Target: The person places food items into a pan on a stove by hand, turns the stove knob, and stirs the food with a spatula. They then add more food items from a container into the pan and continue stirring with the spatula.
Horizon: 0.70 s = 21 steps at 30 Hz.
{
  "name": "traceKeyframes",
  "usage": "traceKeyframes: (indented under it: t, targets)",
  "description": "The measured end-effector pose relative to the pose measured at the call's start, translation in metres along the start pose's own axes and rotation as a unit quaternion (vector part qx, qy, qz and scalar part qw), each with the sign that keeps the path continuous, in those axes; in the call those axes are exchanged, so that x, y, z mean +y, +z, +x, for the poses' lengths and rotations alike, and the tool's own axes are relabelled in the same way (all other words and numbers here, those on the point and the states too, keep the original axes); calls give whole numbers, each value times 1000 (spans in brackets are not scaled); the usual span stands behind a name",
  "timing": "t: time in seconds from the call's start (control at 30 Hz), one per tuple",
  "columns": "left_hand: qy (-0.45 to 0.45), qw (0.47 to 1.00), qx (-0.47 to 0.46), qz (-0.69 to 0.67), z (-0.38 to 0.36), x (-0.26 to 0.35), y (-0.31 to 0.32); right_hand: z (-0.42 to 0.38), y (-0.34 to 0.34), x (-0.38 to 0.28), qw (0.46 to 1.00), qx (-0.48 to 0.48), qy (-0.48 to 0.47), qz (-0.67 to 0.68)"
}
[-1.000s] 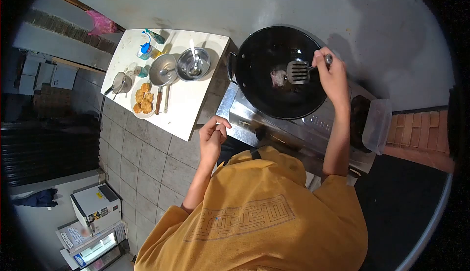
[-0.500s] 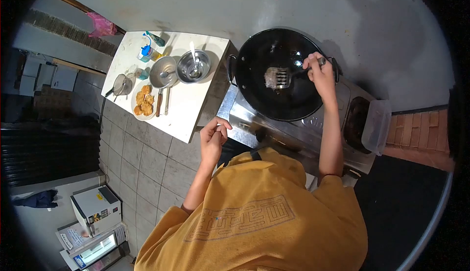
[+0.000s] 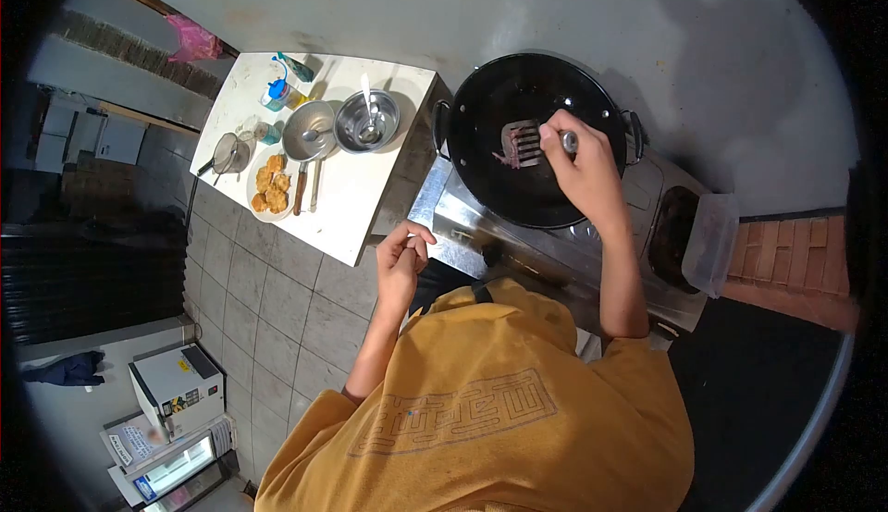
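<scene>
A large black wok [image 3: 527, 199] with two side handles sits on a steel stove. Over its right part, my right hand [image 3: 583, 165] is closed round the handle of a slotted spatula [image 3: 525, 143]. The spatula's slotted head is down in the wok, against a small reddish-brown piece of food [image 3: 507, 153]. My left hand [image 3: 402, 258] is raised in front of my body, left of the stove, its fingers curled together; nothing shows in it.
On the white table [image 3: 347, 207] at the left stand metal bowls [image 3: 367, 122], a small pan [image 3: 308, 131], a strainer [image 3: 229, 153], bottles and a plate of fried pieces [image 3: 271, 188]. A clear plastic container [image 3: 712, 244] is right of the stove [image 3: 647, 174].
My right hand has moved left and a little down, tilting the spatula handle. The food at the spatula looks darker and redder than before. My left hand has barely moved.
</scene>
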<state>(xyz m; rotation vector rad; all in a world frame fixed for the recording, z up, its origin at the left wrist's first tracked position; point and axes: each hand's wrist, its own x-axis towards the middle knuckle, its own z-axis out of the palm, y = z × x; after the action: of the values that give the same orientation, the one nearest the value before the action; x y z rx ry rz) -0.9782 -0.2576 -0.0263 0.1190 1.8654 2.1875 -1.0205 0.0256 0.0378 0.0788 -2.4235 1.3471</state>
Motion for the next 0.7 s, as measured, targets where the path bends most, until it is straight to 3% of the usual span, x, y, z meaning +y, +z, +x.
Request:
traceKeyframes:
  t: [0.3, 0.37, 0.4, 0.53, 0.63, 0.7]
  targets:
    - [-9, 1000, 18, 1, -5, -1, -2, -7, 1, -24, 993, -95, -26, -68]
    - [-8, 1000, 13, 4, -5, 0, -1, -11, 6, -23, 981, -120, -100, -117]
    - [-5, 1000, 11, 6, -5, 1, -1, -12, 7, -23, 978, -140, -90, -129]
    - [-7, 1000, 11, -2, -7, 1, -3, -13, -1, -24, 980, -138, -98, -107]
    - [2, 1000, 10, -6, -8, -1, -6, -8, -19, -22, 994, -97, 7, -47]
    - [-1, 1000, 21, 4, -10, -1, -6, -2, -28, -8, 998, -24, 5, -51]
